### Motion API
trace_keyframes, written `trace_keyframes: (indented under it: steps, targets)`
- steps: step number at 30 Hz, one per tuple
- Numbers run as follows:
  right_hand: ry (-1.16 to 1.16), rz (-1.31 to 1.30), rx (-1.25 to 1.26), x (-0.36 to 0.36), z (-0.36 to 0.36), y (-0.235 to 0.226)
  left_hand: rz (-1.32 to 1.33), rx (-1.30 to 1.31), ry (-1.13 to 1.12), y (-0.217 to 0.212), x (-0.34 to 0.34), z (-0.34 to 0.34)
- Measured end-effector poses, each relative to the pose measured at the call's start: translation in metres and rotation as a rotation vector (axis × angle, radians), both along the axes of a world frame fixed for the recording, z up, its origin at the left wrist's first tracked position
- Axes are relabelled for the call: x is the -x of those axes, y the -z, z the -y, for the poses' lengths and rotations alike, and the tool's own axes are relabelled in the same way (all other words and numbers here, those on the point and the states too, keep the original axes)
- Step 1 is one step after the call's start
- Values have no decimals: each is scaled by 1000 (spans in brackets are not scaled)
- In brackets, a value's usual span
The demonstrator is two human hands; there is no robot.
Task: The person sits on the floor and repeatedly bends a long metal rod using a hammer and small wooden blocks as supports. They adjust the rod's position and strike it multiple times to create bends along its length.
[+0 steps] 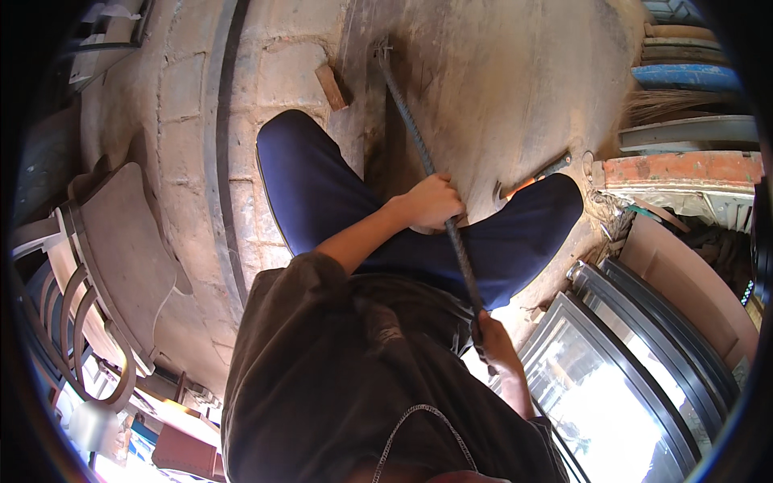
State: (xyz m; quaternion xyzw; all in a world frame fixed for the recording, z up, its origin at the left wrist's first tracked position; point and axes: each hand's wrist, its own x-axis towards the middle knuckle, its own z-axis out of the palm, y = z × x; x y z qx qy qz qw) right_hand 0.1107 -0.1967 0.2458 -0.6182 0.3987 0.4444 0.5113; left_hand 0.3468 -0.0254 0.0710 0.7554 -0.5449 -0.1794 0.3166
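A long dark rod (412, 129) with a ribbed or twisted surface slants across my lap, its far tip resting on or just over the floor. Closed around its middle is my left hand (433, 201), between my knees. My right hand (497, 344) wraps the near end beside my right hip, partly against my dark shirt. By my right knee lies a hammer (527, 179) with an orange and black handle. Beyond my left knee, a small brick-coloured block (331, 87) sits on the floor.
Framed glass panels (592, 386) lean at the near right. Stacked boards (684, 76) and an orange-red beam (680, 169) line the far right. Wooden furniture (121, 249) with curved slats stands on the left. A dark strip (216, 153) crosses the floor.
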Motion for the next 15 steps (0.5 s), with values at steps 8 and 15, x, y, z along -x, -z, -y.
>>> trace_keyframes:
  steps: [8,15]
  targets:
    - [-54,59,159,31,-58,10,-31,-237,404,-36,-26,-39]
    - [-23,26,136,10,-101,-20,-128,14,706,-7,-69,-51]
